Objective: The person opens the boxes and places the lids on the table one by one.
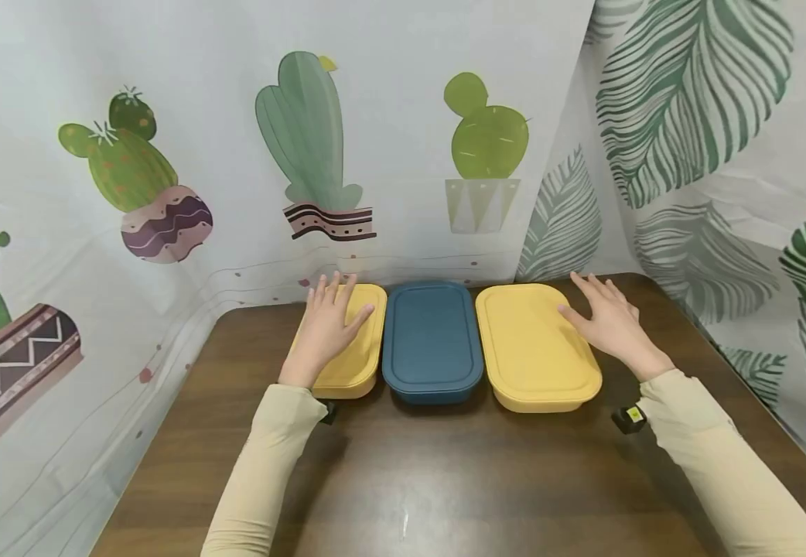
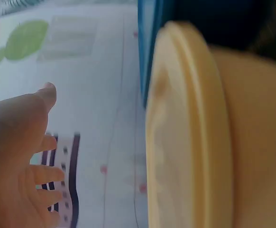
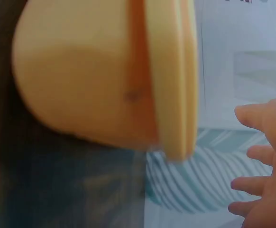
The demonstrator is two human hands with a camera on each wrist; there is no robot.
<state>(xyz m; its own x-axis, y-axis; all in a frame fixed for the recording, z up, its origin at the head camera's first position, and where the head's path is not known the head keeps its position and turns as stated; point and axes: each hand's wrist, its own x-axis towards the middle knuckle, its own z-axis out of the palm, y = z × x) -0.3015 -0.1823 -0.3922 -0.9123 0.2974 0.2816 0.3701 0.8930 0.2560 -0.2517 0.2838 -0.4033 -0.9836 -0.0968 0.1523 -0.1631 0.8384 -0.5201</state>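
Three lidded rectangular boxes stand side by side on a brown table. The left yellow box point(image 1: 357, 352) is partly hidden by my left hand point(image 1: 322, 329), which hovers above its lid with spread fingers; in the left wrist view a gap shows between that hand and the box's lid point(image 2: 190, 133). A dark blue box point(image 1: 433, 336) sits in the middle. Over the far right edge of the right yellow box point(image 1: 535, 348) is my right hand point(image 1: 608, 321), fingers extended and holding nothing. The right wrist view shows this hand point(image 3: 266, 166) apart from the box point(image 3: 90, 71).
The wooden tabletop point(image 1: 417, 480) stretches toward me in front of the boxes. Behind it hangs a white cloth point(image 1: 396, 155) printed with cacti and leaves. A small black device point(image 1: 629, 418) is at the right wrist.
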